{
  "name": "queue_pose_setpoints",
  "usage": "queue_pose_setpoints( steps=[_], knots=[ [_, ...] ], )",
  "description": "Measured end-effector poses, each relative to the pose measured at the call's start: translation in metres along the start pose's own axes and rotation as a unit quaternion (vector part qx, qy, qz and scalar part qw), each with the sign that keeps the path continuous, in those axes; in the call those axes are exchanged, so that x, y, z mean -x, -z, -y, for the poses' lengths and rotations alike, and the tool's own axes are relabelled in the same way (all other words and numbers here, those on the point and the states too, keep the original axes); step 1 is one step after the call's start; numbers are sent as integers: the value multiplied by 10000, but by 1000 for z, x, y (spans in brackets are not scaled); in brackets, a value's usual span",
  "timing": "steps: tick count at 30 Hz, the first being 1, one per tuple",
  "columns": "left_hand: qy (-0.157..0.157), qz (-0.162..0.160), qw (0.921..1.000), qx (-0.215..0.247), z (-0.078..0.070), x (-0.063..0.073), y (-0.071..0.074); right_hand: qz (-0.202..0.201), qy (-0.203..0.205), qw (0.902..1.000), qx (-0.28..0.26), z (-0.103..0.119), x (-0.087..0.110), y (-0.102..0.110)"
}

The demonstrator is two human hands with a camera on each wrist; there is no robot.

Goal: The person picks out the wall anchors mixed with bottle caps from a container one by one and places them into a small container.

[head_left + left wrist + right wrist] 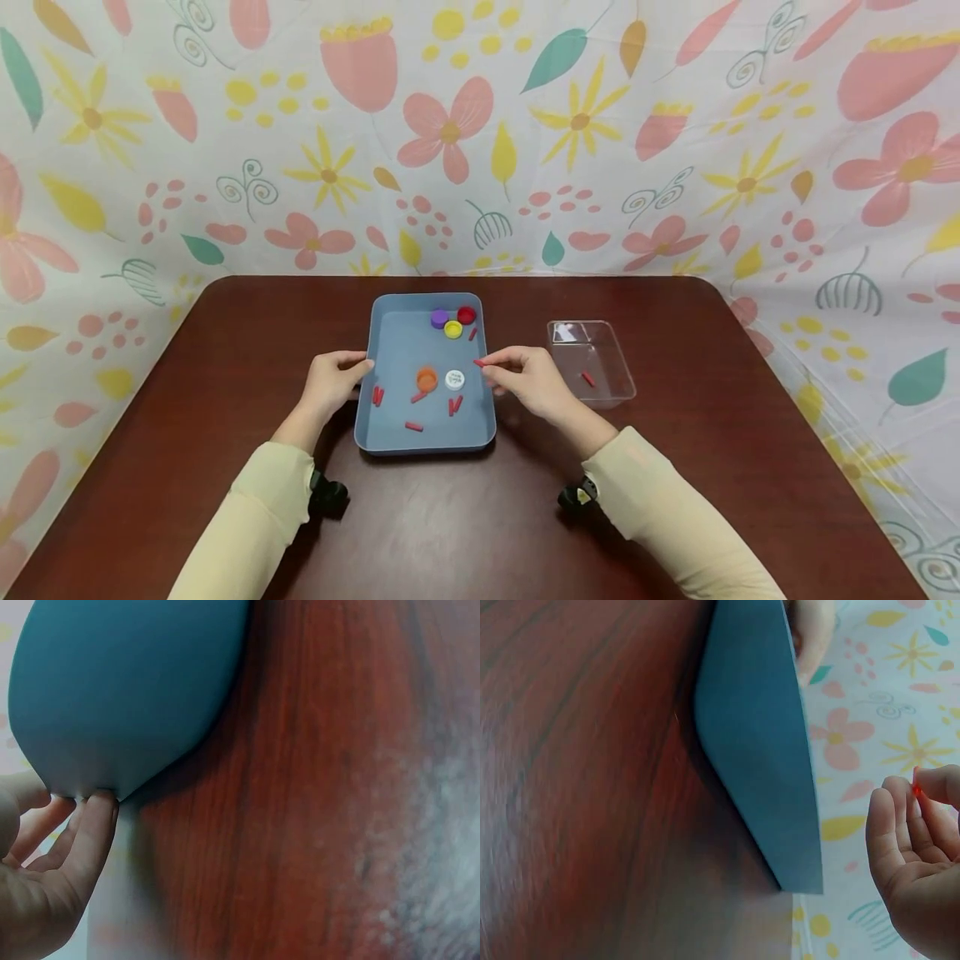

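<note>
My left hand [330, 383] grips the left wall of a blue-grey tray [397, 333], thumb on the rim; the left wrist view shows its fingers [97, 825] against the tray's outside. Between thumb and fingertips my right hand [528, 379] pinches a short red stick [480, 362] just over the tray's right rim. In the tray lie several round caps: a purple cap [439, 318], a yellow cap [453, 330], a red cap [467, 315], an orange cap [427, 379] and a white cap [454, 380]. Several more red sticks are scattered among them, one red stick [414, 426] near the front.
Right of the tray stands a clear plastic box [618, 367], holding one red stick [588, 379]. Both stand on a dark reddish-brown table [262, 333]. A flower-patterned cloth [480, 208] hangs behind the table and along its sides.
</note>
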State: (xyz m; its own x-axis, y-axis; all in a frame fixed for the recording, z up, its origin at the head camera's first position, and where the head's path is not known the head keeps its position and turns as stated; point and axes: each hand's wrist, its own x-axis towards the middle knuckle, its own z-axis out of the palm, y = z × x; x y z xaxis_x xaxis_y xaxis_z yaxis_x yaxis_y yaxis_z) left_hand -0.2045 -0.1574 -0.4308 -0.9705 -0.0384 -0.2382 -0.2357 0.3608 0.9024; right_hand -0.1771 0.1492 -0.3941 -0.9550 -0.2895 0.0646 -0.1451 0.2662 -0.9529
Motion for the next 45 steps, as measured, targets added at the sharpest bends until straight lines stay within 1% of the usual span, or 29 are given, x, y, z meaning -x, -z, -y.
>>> queue_pose_setpoints(
  steps=[3,8,12,15,19,23,28,31,37,45],
  knots=[
    [-18,-23,10000,-22,2,2,-1,-112,-76,9999,5,1,4,8],
    [-45,-10,10000,-43,5,2,-1,-358,-170,9992,104,-1,8,26],
    [-32,18,10000,-11,5,1,0,-526,-108,9982,256,0,11,42],
    [-79,43,10000,39,3,0,-1,-625,-22,9971,434,2,15,54],
    [-66,46,9999,91,3,1,-1,-696,-37,9959,576,3,19,68],
    [-42,41,9999,126,3,2,-1,-919,-123,9930,726,3,24,82],
    [-90,36,9999,97,1,2,0,-1264,-89,9879,893,2,29,97],
    [-109,49,9999,75,0,2,0,-1440,-126,9848,966,1,32,104],
    [-100,37,9999,96,-1,3,1,-1728,-218,9803,933,-2,36,112],
    [-81,43,9999,106,0,1,0,-1778,-242,9795,914,-4,38,113]
  ],
)
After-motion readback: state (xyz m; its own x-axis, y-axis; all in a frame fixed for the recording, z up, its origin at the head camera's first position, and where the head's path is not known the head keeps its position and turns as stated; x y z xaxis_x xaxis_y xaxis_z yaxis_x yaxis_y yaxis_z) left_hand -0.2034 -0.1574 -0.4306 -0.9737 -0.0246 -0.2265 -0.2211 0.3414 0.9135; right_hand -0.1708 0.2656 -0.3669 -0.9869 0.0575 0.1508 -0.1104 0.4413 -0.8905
